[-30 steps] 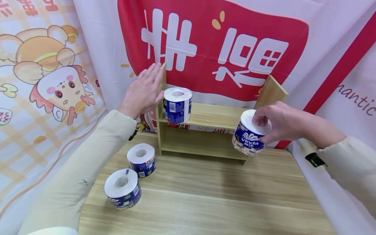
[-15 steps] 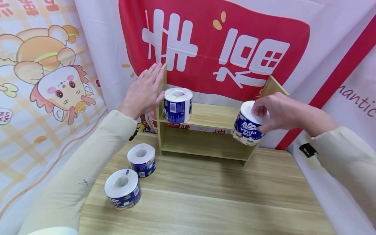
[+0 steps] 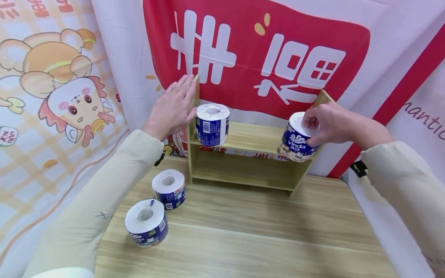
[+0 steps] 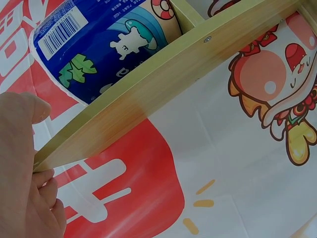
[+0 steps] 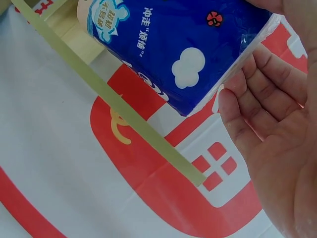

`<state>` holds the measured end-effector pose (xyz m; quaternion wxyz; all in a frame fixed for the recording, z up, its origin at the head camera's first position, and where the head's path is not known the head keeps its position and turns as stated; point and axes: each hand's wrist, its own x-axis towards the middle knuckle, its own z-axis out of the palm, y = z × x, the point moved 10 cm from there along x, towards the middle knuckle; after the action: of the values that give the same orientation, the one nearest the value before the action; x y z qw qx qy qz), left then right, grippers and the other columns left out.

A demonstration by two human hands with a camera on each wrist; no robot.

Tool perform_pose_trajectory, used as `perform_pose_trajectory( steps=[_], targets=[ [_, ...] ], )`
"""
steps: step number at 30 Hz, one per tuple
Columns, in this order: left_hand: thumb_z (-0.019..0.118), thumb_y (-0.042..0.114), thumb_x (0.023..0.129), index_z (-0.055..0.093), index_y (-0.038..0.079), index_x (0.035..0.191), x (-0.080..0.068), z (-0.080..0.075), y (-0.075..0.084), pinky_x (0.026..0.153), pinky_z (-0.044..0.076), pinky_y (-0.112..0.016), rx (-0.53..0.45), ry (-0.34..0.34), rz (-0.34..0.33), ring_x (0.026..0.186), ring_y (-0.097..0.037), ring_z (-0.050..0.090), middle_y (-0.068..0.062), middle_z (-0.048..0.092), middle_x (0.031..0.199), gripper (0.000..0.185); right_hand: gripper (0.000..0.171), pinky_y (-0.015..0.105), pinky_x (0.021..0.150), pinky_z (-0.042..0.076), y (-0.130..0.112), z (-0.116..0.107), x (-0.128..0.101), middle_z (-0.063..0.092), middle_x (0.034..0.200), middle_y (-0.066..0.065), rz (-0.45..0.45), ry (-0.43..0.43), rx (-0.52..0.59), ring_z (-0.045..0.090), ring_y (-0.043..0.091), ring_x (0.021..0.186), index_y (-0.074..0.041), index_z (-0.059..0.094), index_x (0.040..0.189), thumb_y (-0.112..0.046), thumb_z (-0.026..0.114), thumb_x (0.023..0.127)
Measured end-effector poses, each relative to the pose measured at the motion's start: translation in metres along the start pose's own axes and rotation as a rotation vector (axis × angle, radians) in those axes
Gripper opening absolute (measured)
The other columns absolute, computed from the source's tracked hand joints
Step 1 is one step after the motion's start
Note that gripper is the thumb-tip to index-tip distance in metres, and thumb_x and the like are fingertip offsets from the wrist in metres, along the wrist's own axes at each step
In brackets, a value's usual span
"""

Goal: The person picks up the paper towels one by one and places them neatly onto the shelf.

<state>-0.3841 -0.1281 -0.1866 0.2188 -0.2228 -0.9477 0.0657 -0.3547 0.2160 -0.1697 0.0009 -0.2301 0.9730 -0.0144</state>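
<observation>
We have one roll [image 3: 212, 124] parked at the left end of the shelf [image 3: 250, 138]. Our right hand [image 3: 330, 123] grips a second roll [image 3: 296, 142] by its top, tilted, at the shelf's right end beside the side panel, seemingly not set down yet. Left hand [image 3: 172, 108] lies flat, fingers straight, against the left side panel, bracing it. Two rolls [image 3: 169, 189] [image 3: 146, 222] remain on the table [image 3: 264, 235], so roughly a quarter done, second placement under way
</observation>
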Motion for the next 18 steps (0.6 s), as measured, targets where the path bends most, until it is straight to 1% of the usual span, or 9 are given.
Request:
perform_pose_trajectory(
  steps=[6,13,18],
  targets=[
    [0.047,0.036,0.108,0.005,0.0,0.168,0.001,0.001,0.0,0.136,0.017,-0.051,0.002,-0.011,-0.001,0.167,-0.038,0.01,-0.02,0.009,0.178,0.082,0.051,0.054,0.091,0.063,0.01,0.002,0.007,0.073,0.114,0.015,0.036,-0.018,0.002,0.064,0.032,0.108,-0.005,0.071,0.119,-0.027,0.094,0.079],
    [0.047,0.037,0.108,0.004,0.0,0.168,0.002,0.002,0.0,0.136,0.016,-0.051,0.004,-0.013,-0.001,0.167,-0.038,0.009,-0.02,0.009,0.178,0.083,0.057,0.056,0.092,0.064,0.018,0.005,0.011,0.072,0.121,0.018,0.058,-0.025,0.004,0.064,0.038,0.113,-0.004,0.07,0.124,-0.028,0.094,0.079],
    [0.047,0.037,0.107,0.005,0.0,0.168,0.002,0.001,-0.001,0.136,0.016,-0.051,0.009,-0.008,-0.002,0.167,-0.038,0.01,-0.02,0.009,0.178,0.083,0.054,0.056,0.092,0.064,0.019,0.005,0.016,0.072,0.118,0.018,0.054,-0.026,-0.017,0.064,0.037,0.112,-0.005,0.07,0.121,-0.028,0.094,0.079]
  ],
)
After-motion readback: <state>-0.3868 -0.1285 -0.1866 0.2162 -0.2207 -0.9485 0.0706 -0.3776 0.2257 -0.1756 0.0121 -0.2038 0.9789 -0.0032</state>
